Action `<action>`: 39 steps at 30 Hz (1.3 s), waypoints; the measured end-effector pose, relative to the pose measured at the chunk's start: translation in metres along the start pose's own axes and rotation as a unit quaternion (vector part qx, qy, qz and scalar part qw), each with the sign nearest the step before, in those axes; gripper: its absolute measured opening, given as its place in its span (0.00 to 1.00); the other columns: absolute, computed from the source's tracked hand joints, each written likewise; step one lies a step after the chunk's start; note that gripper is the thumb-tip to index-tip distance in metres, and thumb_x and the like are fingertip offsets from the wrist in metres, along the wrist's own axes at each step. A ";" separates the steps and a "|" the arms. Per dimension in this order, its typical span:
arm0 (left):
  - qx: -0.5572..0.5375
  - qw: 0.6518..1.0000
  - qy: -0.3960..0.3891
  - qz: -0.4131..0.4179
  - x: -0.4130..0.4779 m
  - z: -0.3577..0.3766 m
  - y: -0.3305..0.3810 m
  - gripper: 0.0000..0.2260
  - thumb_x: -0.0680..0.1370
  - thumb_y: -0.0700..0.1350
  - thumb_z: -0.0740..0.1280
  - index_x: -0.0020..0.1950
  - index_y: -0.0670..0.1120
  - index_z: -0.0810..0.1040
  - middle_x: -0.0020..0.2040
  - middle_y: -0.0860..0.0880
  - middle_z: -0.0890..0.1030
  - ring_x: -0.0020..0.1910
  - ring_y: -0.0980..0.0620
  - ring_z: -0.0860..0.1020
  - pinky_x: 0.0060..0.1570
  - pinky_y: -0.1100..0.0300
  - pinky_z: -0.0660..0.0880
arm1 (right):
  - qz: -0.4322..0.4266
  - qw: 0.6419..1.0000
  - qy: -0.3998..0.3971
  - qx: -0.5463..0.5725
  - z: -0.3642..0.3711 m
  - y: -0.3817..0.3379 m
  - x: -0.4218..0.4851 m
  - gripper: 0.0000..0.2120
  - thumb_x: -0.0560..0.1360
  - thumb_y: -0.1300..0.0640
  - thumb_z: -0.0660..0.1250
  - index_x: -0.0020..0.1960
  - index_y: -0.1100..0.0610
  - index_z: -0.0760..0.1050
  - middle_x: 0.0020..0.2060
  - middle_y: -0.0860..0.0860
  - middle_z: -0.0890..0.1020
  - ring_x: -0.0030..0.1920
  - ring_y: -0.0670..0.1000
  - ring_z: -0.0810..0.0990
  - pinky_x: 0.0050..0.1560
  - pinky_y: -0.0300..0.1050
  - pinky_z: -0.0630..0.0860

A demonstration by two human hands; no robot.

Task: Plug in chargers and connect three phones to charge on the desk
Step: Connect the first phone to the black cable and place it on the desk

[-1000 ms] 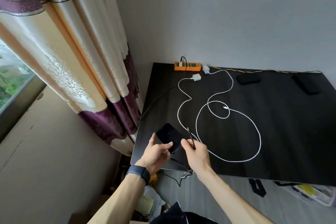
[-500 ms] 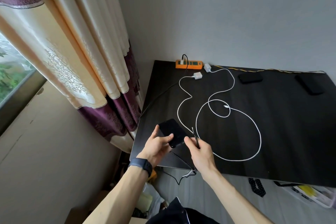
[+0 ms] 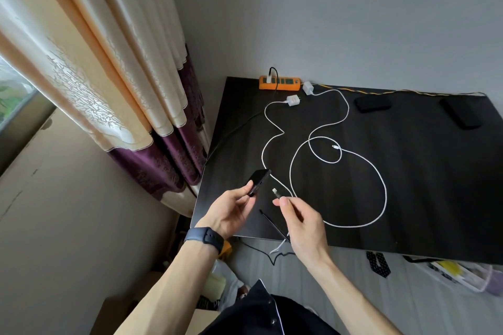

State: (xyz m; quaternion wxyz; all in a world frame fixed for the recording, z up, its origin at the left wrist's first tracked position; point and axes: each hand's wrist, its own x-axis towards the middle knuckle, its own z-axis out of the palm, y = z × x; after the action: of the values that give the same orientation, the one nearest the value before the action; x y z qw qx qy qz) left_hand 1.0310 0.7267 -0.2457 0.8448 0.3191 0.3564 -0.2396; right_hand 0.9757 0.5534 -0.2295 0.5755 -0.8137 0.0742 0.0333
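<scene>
My left hand (image 3: 231,208) holds a black phone (image 3: 259,181) tilted on edge, its port end facing right, above the near left corner of the dark desk (image 3: 408,185). My right hand (image 3: 302,221) pinches a black cable's plug (image 3: 276,192) a short gap from the phone's port. Two white chargers (image 3: 293,100) (image 3: 308,87) lie unplugged by the orange power strip (image 3: 280,82), their white cables (image 3: 381,179) looped over the desk. Two more black phones (image 3: 372,104) (image 3: 460,113) lie at the back.
A black cable runs from the strip's left socket (image 3: 269,78) off the desk's left edge. Curtains (image 3: 109,76) hang at the left. A grey wall stands behind the desk. Bags and clutter (image 3: 457,272) lie on the floor below the front edge.
My left hand has tipped the phone up on edge, turning its port toward the right. My right hand has shifted its grip, and the cable's plug tip now points at the phone.
</scene>
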 end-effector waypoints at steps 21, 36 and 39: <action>-0.011 0.997 -0.005 0.079 -0.013 0.004 -0.014 0.38 0.76 0.29 0.68 0.80 0.48 0.55 0.57 0.39 0.84 0.47 0.45 0.86 0.36 0.58 0.82 | 0.018 0.999 -0.003 -0.032 0.005 0.002 -0.003 0.11 0.80 0.49 0.65 0.43 0.47 0.84 0.34 0.49 0.84 0.36 0.48 0.79 0.40 0.41 0.74; 0.206 0.940 -0.025 0.270 -0.022 0.008 -0.018 0.44 0.77 0.35 0.72 0.81 0.60 0.49 0.54 0.35 0.84 0.53 0.39 0.84 0.43 0.55 0.82 | 0.028 0.998 0.033 -0.043 0.017 0.010 -0.013 0.12 0.82 0.51 0.63 0.42 0.46 0.82 0.31 0.31 0.81 0.38 0.36 0.79 0.35 0.27 0.69; 0.203 0.938 -0.023 0.280 -0.020 0.006 -0.018 0.44 0.77 0.35 0.72 0.81 0.60 0.49 0.52 0.36 0.85 0.52 0.39 0.84 0.43 0.56 0.82 | 0.011 0.998 0.048 -0.034 0.021 0.011 -0.014 0.12 0.82 0.53 0.62 0.44 0.49 0.83 0.28 0.31 0.78 0.35 0.35 0.77 0.33 0.25 0.67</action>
State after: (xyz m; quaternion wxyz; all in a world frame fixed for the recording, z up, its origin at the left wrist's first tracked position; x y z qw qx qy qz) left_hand 1.0098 0.7133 -0.2340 0.8032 0.5649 0.1764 -0.0677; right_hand 0.9606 0.5713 -0.2444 0.5429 -0.8326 0.1099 0.0031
